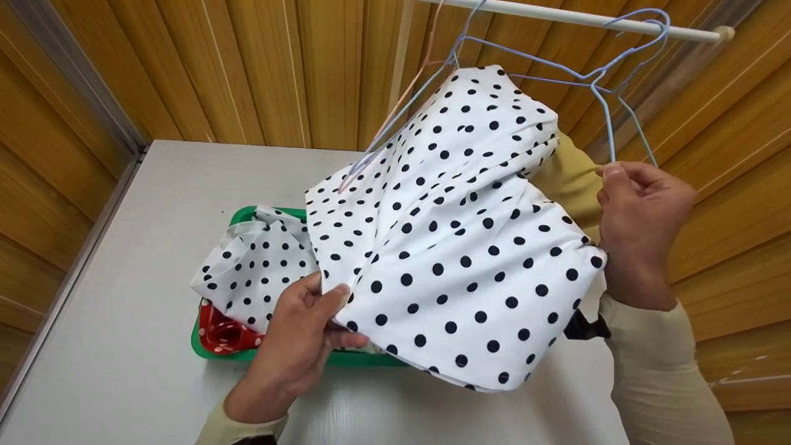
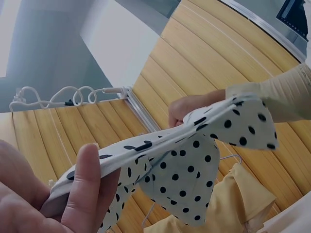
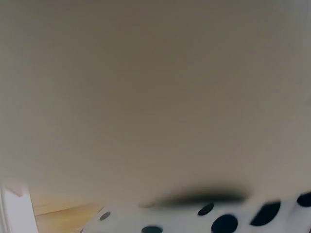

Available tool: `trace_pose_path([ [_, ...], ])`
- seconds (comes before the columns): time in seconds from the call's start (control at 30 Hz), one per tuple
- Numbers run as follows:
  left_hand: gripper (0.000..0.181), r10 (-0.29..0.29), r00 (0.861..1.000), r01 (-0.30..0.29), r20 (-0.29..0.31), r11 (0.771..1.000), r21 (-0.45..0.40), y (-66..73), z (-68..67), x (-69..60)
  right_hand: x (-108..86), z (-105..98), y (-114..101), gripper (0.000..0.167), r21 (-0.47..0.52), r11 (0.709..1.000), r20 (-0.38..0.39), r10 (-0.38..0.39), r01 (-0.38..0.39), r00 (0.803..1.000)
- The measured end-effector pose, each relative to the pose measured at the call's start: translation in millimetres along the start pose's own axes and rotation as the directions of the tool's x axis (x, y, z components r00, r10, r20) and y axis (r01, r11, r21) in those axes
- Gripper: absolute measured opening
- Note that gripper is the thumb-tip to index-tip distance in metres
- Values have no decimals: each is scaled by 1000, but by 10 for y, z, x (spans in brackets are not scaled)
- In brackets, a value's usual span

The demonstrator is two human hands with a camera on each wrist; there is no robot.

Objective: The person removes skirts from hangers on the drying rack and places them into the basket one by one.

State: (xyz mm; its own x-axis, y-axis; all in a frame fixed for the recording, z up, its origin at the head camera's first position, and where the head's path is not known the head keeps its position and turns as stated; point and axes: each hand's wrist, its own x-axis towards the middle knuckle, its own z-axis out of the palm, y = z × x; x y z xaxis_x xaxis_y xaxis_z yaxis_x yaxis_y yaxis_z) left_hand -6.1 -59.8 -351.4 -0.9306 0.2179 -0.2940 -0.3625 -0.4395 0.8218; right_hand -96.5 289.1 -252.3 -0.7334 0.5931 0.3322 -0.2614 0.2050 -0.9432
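A white garment with black dots point(image 1: 457, 247) spreads beneath the rod in the head view. My left hand point(image 1: 296, 340) pinches its lower left edge between thumb and fingers. My right hand point(image 1: 646, 216) is curled at the lower end of a blue wire hanger point(image 1: 609, 123), pinching it, beside a yellow garment point(image 1: 571, 173). In the left wrist view, the left hand point(image 2: 73, 199) holds folded dotted cloth point(image 2: 141, 150), and the right hand point(image 2: 194, 107) is partly behind it. A blurred surface mostly fills the right wrist view, with dotted cloth point(image 3: 223, 223) below.
On the white table point(image 1: 123, 247) is a green basket point(image 1: 238, 356) with more dotted cloth point(image 1: 259, 266) and a red dotted item point(image 1: 225, 334). Overhead runs a white rod point(image 1: 556, 15) with blue hangers and a pink hanger point(image 1: 411, 89). Wood-panelled walls point(image 1: 266, 62) enclose the table.
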Motion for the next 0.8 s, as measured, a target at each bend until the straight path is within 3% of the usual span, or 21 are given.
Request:
trace_pose_path([
  [0.2,37,17,997,-18,-74,1000,-4,174,-160,-74,-33,52,51,29,-171,980,25,-95,98,995],
  [0.37,42,39,987,-34,-154,999,33,336,-371,-50,32,-13,95,31,-188,980,9,-72,72,997],
  [0.5,39,105,963,-80,-250,991,108,480,-618,-12,88,-41,126,33,-131,987,26,-89,92,996],
  [0.6,20,125,939,-59,-322,976,209,560,-798,36,62,-52,170,31,-131,984,65,-110,118,992],
  [0.7,18,163,912,-6,-377,923,385,615,-956,75,20,-67,207,29,-144,981,92,-117,130,989],
  [0.8,22,226,884,51,-409,823,565,688,-1136,147,-5,-83,231,26,-115,986,104,-111,123,988],
])
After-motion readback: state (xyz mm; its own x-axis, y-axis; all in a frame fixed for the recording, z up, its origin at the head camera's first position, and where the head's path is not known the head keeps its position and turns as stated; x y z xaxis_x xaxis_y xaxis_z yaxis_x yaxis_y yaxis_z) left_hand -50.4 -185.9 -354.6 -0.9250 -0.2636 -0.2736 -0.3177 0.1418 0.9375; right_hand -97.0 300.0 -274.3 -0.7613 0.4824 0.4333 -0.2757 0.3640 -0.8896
